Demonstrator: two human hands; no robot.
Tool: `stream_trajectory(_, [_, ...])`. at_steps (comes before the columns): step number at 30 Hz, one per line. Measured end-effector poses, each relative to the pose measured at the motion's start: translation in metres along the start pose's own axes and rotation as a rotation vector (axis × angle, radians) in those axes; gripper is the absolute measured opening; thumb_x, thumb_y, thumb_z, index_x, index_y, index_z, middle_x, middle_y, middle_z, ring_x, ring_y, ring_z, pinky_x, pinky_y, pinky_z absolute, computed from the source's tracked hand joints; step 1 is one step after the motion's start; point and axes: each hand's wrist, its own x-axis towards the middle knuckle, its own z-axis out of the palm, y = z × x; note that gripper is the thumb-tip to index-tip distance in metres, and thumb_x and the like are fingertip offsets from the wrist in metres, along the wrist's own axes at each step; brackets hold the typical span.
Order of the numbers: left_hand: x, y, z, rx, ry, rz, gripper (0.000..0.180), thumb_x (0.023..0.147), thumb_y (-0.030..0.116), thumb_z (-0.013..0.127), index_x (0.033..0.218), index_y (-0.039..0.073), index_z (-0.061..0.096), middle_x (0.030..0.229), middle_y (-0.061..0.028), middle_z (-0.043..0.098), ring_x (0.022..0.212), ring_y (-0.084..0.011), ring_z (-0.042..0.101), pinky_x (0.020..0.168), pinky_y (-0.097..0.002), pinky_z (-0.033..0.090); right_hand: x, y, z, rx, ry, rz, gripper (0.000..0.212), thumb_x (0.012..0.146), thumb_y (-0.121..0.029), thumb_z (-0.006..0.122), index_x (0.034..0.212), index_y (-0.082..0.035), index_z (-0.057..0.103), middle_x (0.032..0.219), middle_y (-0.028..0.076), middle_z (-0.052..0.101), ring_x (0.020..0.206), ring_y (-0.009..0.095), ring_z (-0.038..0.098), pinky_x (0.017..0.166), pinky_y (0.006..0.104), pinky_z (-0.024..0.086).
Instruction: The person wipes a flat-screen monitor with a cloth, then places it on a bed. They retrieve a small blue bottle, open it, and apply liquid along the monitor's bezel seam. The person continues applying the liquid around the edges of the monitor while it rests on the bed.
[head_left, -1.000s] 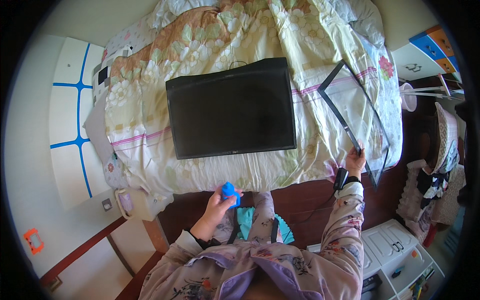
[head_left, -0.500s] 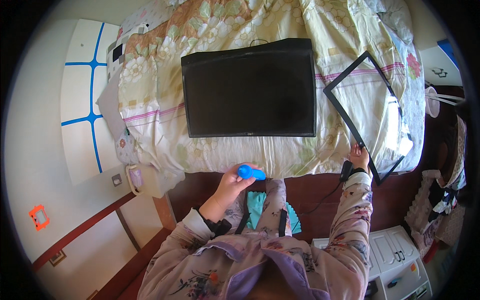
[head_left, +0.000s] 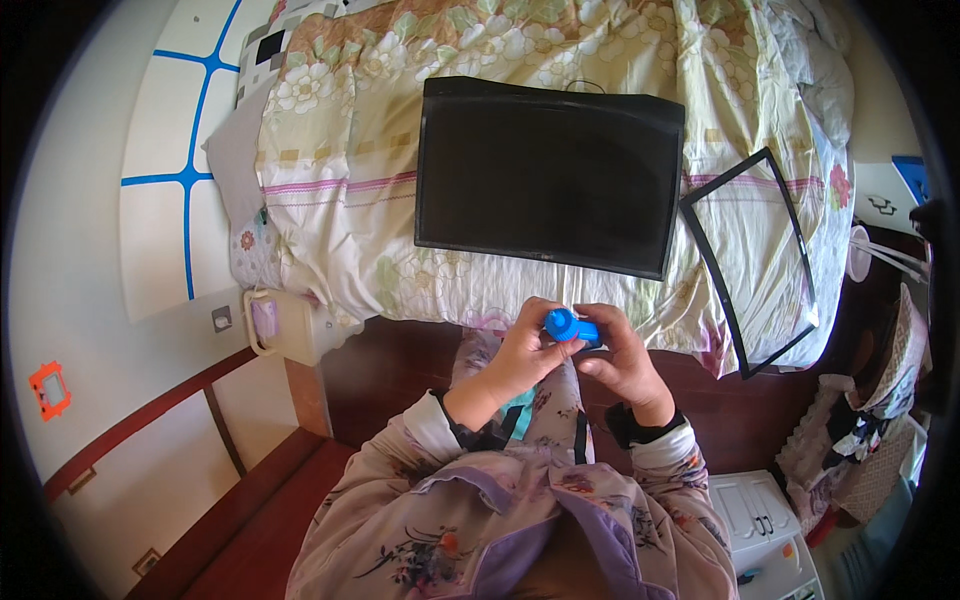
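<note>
My left hand (head_left: 525,350) is closed around a small blue thing with a round, knobbed end (head_left: 566,325); its exact kind does not show. My right hand (head_left: 630,365) meets it from the other side, fingers curled against its right end. Both hands are just off the bed's near edge, above my lap. Beyond them a black flat-screen monitor (head_left: 548,180) lies face up on the bed, slightly turned. To its right rests a thin black rectangular frame (head_left: 722,290), tilted, with the bedcover visible through its opening.
A flowered bedcover (head_left: 350,225) spreads beneath the monitor and frame. At the left stand a wall with blue-taped white panels (head_left: 165,120) and a cream box-like piece (head_left: 300,335). A white cabinet (head_left: 750,510) is at lower right, near hanging clothes (head_left: 870,420).
My right hand has let go of the black frame and come across to the blue thing in my left hand. The frame now lies flatter on the bed. The view has shifted.
</note>
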Motion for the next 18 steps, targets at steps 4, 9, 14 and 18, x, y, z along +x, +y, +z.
stream_trajectory(4, [-0.005,0.003,-0.029,-0.122,-0.035,-0.136,0.034,0.084,0.015,0.069,0.108,0.007,0.047,0.099,-0.0034,0.053,0.096,-0.0141,0.055,0.084,-0.0288,0.046,0.015,-0.007,0.039,-0.260,0.121,0.094,0.048,0.078,-0.012,0.073,0.118,-0.005,0.049,0.101,0.011,0.057,0.092,0.022,0.058,0.081,0.0311,0.047])
stream_trajectory(9, [-0.007,0.001,-0.091,0.144,-0.149,0.106,0.048,0.080,0.013,0.071,0.119,0.005,0.045,0.109,-0.0081,0.046,0.097,-0.0169,0.052,0.082,-0.0299,0.046,0.028,0.020,0.082,-0.370,0.207,0.110,0.034,0.079,-0.002,0.069,0.109,-0.005,0.053,0.091,0.008,0.059,0.082,0.017,0.057,0.075,0.0278,0.046])
stream_trajectory(14, [-0.010,0.000,-0.211,0.380,-0.064,-0.014,0.041,0.081,0.011,0.068,0.116,0.005,0.047,0.105,-0.0073,0.049,0.090,-0.0143,0.051,0.076,-0.0262,0.046,0.038,0.012,0.095,0.089,0.304,0.260,0.025,0.086,0.002,0.059,0.110,-0.003,0.052,0.102,0.004,0.058,0.094,0.011,0.054,0.085,0.0253,0.043])
stream_trajectory(18, [-0.014,0.022,-0.321,0.515,-0.106,-0.081,0.029,0.084,0.010,0.064,0.110,0.004,0.052,0.101,-0.0055,0.053,0.087,-0.0129,0.052,0.075,-0.0257,0.045,0.037,-0.039,0.078,-0.011,0.288,0.264,0.028,0.089,0.000,0.053,0.117,-0.003,0.047,0.112,0.012,0.060,0.100,0.016,0.056,0.090,0.0307,0.044])
